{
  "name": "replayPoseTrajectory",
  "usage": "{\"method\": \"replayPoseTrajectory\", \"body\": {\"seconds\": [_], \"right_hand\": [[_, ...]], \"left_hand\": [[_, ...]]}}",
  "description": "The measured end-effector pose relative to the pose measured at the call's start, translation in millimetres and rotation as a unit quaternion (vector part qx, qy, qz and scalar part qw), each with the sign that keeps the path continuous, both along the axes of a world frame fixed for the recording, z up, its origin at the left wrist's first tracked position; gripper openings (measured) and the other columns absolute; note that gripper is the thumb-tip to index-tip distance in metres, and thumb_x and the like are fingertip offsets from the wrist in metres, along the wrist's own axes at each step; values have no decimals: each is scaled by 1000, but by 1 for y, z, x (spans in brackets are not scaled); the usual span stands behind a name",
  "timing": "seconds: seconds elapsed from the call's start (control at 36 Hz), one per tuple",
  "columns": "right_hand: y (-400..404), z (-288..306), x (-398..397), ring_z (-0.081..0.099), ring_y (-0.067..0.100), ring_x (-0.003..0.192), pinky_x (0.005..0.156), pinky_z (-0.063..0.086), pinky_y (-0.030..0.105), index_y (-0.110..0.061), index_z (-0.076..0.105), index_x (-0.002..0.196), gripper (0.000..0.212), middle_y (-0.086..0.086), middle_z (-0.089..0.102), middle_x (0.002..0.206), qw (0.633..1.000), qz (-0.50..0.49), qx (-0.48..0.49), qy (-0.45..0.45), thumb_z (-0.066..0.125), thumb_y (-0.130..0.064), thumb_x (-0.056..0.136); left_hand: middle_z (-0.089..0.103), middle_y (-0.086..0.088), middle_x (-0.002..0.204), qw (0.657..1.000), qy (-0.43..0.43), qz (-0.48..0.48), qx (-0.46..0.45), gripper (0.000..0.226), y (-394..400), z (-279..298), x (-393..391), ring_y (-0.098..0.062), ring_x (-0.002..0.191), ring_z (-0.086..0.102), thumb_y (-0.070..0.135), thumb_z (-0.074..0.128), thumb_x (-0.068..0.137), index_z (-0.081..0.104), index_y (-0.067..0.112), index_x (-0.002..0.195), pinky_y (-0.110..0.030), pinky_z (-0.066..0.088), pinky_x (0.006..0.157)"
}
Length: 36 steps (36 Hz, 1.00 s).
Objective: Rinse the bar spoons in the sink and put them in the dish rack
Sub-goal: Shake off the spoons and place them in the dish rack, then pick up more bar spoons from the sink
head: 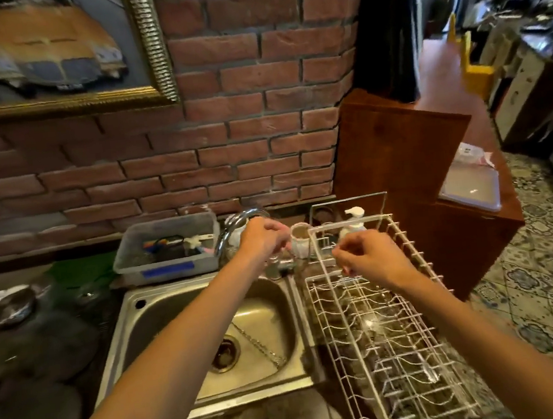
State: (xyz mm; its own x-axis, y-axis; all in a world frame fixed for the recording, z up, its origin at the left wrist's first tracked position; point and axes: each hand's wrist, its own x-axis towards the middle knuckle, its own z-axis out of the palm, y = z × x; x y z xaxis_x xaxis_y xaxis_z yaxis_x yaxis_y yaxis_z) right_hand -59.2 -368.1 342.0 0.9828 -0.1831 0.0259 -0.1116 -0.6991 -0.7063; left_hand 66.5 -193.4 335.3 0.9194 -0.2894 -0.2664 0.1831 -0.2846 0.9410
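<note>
Since wet bar spoons are thin, light, slippery steel, pinch mid-shaft; left hand [263, 240] and right hand [365, 256] are curled, contents unclear.

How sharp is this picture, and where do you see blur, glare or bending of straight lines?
Head view: motion blur smears most of the frame, worst at the left edge and on both hands, left hand and right hand, so any spoon in them cannot be made out; glare spots shine on the dish rack wires and the sink rim; the wide lens bows the brick wall courses.
</note>
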Motion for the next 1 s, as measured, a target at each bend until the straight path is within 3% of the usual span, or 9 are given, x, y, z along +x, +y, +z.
{"method": "replayPoseTrajectory", "body": {"seconds": [0.11, 0.19, 0.28, 0.42, 0.58, 0.72, 0.83, 0.92, 1.0], "right_hand": [[40, -9, 21, 67, 11, 70, 74, 57, 33, -17, 75, 94, 14, -4, 72, 77, 998, 50, -32, 33, 63, -24, 95], [71, -26, 32, 69, 12, 74, 72, 56, 28, -16, 75, 95, 15, 1, 75, 82, 995, 71, -46, 60, 63, -24, 94], [98, -48, 45, 63, 8, 70, 63, 45, 21, -16, 76, 94, 14, -3, 71, 78, 988, 98, -69, 94, 63, -23, 92], [128, -86, 72, 64, 12, 77, 71, 49, 24, -16, 75, 90, 13, 1, 74, 84, 978, 108, -77, 163, 62, -18, 87], [144, -132, 102, 63, 13, 80, 68, 46, 23, -18, 73, 85, 11, -1, 71, 84, 969, 69, -58, 232, 62, -16, 86], [150, -172, 122, 71, 22, 95, 85, 58, 32, -8, 77, 91, 20, 11, 78, 96, 957, 38, -36, 285, 58, -10, 86], [150, -204, 135, 72, 23, 93, 85, 59, 33, -7, 77, 91, 18, 12, 78, 94, 948, 14, -25, 317, 60, -9, 86], [149, -230, 145, 72, 24, 92, 86, 60, 38, -9, 76, 89, 15, 10, 77, 94, 943, -6, -11, 333, 61, -11, 88], [148, -257, 153, 72, 22, 87, 81, 60, 34, -11, 76, 88, 15, 7, 75, 94, 940, -12, -7, 340, 61, -11, 90]], "left_hand": [[59, -13, 68, 999, 41, 17, 13, 24, 36, -28, 3, -15, 51, 55, -10, 59, 91, 62, 5, 72, -17, 43, 43], [59, -15, 66, 996, 81, 33, 19, 22, 61, -47, 4, -8, 39, 56, -10, 59, 91, 63, 3, 74, -16, 45, 42], [60, -16, 72, 993, 103, 47, 18, 10, 82, -67, 4, -15, 53, 58, -9, 60, 91, 66, -2, 88, -17, 47, 47], [64, -17, 76, 986, 146, 78, 23, 13, 114, -103, 10, -17, 61, 57, -6, 61, 91, 69, -6, 101, -21, 48, 56], [66, -18, 85, 974, 195, 107, 38, 12, 141, -147, 27, -23, 75, 60, -4, 60, 91, 71, -4, 95, -34, 54, 75], [58, -19, 81, 961, 244, 133, 12, 17, 153, -183, 41, -24, 64, 51, -13, 55, 89, 64, 1, 86, -33, 43, 64], [62, -20, 78, 948, 277, 156, 29, 15, 160, -219, 51, -27, 69, 54, -7, 58, 87, 67, 2, 79, -38, 49, 73], [68, -21, 80, 940, 292, 173, 36, 8, 163, -246, 56, -28, 69, 60, -4, 64, 85, 71, -6, 88, -44, 57, 85], [72, -22, 85, 926, 320, 198, 26, 13, 161, -271, 62, -30, 72, 67, -4, 66, 84, 72, -7, 95, -44, 59, 87]]}}
